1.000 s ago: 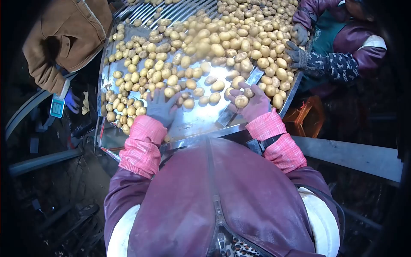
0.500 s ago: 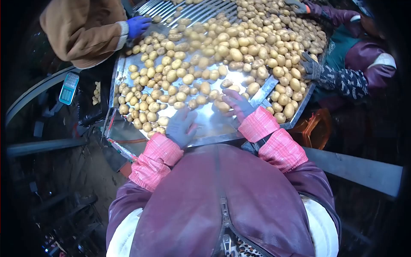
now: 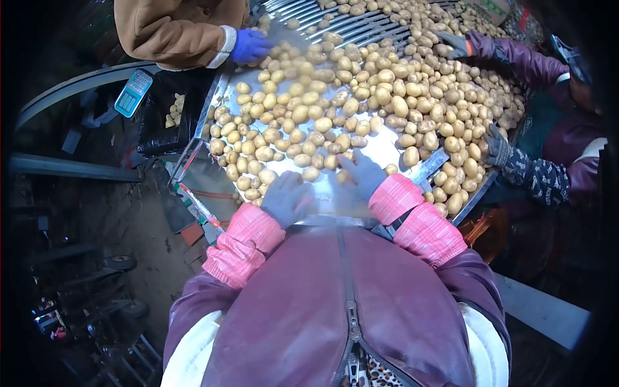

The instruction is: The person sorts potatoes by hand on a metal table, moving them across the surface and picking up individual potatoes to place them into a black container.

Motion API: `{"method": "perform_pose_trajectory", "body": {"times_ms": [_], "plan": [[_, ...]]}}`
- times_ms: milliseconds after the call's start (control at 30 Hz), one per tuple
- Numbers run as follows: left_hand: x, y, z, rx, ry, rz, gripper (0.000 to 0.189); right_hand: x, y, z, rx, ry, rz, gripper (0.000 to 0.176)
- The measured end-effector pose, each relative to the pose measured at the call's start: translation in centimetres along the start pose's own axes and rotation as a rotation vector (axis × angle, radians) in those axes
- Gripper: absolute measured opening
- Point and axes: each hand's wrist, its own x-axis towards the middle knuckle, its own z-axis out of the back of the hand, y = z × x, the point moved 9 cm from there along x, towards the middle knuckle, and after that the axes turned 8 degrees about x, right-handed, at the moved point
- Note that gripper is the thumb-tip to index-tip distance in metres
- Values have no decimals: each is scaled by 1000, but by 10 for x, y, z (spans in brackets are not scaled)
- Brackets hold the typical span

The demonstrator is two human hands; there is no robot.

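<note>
Potatoes (image 3: 300,115) lie spread over a shiny metal sorting table (image 3: 329,197). My left hand (image 3: 287,198), in a grey glove and pink checked sleeve, rests low over the near edge with its fingers stretched out beside the nearest potatoes. To its right, my right hand (image 3: 364,175), gloved alike, reaches over the bare metal with fingers apart, pointing at the potatoes in front. Its fingertips are slightly blurred and lie close to a few potatoes; I see none held in either hand.
Opposite left, a person's blue-gloved hand (image 3: 251,46) is at the potatoes. On the right, another person's grey-gloved hands (image 3: 496,147) touch the pile. A metal divider (image 3: 429,168) stands at the right, slatted bars (image 3: 342,22) at the back. A teal-framed device (image 3: 133,93) hangs left.
The view has shifted, so the table appears farther right. My right hand has drawn back slightly towards me and nearer my left hand. The blue-gloved hand has reached further over the potatoes.
</note>
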Motion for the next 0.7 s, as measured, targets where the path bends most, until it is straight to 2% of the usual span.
{"method": "perform_pose_trajectory", "body": {"times_ms": [100,200,233,267,333,433,533,567,667,700], "plan": [[0,2,9,-58,-52,14,23,6,27,36,395,-102,-17,43],[-3,7,17,-94,-101,23,23,27,43,92,123,-417,300,44],[-5,8,16,-108,-83,28,23,46,18,90,102,-418,301,40],[-7,8,15,-123,-64,34,24,64,-4,92,56,-453,216,40],[-10,11,18,-106,-104,69,25,88,-21,97,-173,-484,162,42],[-10,14,26,-78,-127,128,27,110,-24,71,-298,-405,208,45],[-5,19,29,-75,-104,176,29,96,0,47,-384,-450,370,44],[-3,20,29,-63,-126,179,29,92,6,41,-328,-467,321,39],[0,22,28,-93,-196,170,30,89,33,49,-90,-16,190,36],[2,23,28,-110,-225,163,30,103,31,45,-197,158,43,35]]}}
